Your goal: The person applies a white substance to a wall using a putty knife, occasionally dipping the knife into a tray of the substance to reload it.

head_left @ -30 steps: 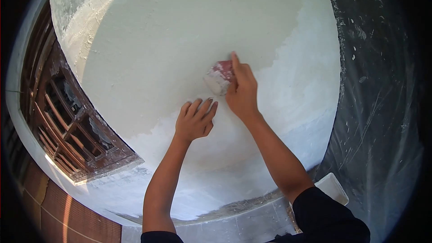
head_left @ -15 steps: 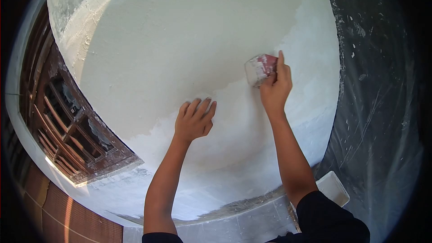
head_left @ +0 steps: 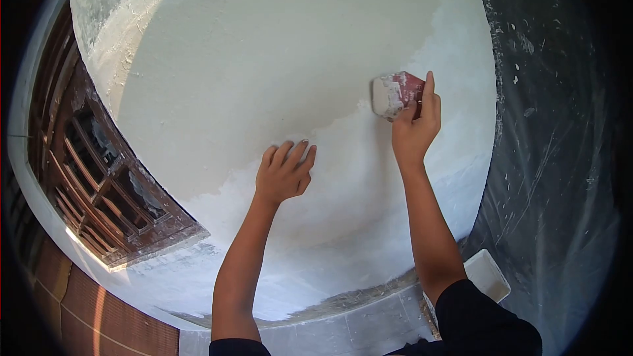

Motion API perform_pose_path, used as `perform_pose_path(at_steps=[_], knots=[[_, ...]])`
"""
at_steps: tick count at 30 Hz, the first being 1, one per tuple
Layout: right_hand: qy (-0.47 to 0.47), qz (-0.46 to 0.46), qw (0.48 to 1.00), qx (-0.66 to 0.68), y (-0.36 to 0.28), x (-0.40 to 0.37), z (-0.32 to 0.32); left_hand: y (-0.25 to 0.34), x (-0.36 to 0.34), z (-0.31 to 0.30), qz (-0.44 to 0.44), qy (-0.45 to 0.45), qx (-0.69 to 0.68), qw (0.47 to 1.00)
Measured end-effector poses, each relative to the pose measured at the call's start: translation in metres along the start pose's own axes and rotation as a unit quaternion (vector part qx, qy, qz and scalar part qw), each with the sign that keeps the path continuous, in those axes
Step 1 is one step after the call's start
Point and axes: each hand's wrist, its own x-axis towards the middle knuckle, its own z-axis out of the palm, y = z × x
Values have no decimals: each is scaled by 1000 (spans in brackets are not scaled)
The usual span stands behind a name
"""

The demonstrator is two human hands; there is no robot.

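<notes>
The wall (head_left: 283, 46) before me carries a damp, grey-beige coat over its upper part, with a ragged edge against the whiter surface below and to the right. My right hand (head_left: 417, 132) grips a red putty scraper (head_left: 411, 86), its thumb on the near side and one finger pointing up along the edge. Pale putty is smeared over the scraper's left half. Lower and to the left, my left hand (head_left: 285, 171) is near the coat's lower edge, fingers spread and fingertips at the wall, holding nothing.
A brown wooden window frame (head_left: 109, 178) with panes and slats is set in the wall at left. Dark, paint-spotted sheeting (head_left: 554, 158) hangs at right. A white tub (head_left: 488, 275) stands behind my right arm, and grey tiles (head_left: 369, 323) run along the bottom.
My right hand and the scraper have shifted a little to the right, and the scraper's red face shows more. My left hand has stayed nearly still.
</notes>
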Motion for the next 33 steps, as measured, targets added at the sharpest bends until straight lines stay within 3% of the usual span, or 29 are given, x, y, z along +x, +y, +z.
perform_pose_path(at_steps=[4,7,11,14,15,18,20,24,27,30,31,33], knots=[[-196,-65,969,137,-44,-27,31,-1,3,-6,-3,-11,14,1000],[-227,-71,966,96,-26,-32,42,-2,3,-7,1,-9,18,1000],[-26,-5,999,-19,12,-2,0,-1,2,-3,-2,2,17,1000],[-42,-34,998,31,-12,-8,4,-1,2,-3,-5,4,15,1000],[-96,-73,990,72,-22,-14,13,-1,2,-3,-5,3,13,1000],[-262,-49,954,136,-42,-39,37,-1,4,-6,-4,-1,12,1000],[-197,-90,971,105,-21,-37,40,-2,3,-7,-1,-3,15,1000],[2,25,999,-24,16,-11,1,-1,-1,-1,-6,3,8,1000],[-40,-10,999,30,-8,-16,7,-1,-1,1,-7,2,3,1000],[-204,-41,973,100,-31,-31,24,-1,0,-2,-3,-2,3,1000],[-206,-40,973,98,-26,-33,25,-2,0,-3,-2,1,3,1000],[-122,-14,992,19,-9,-29,20,-3,-1,0,0,4,-1,1000]])
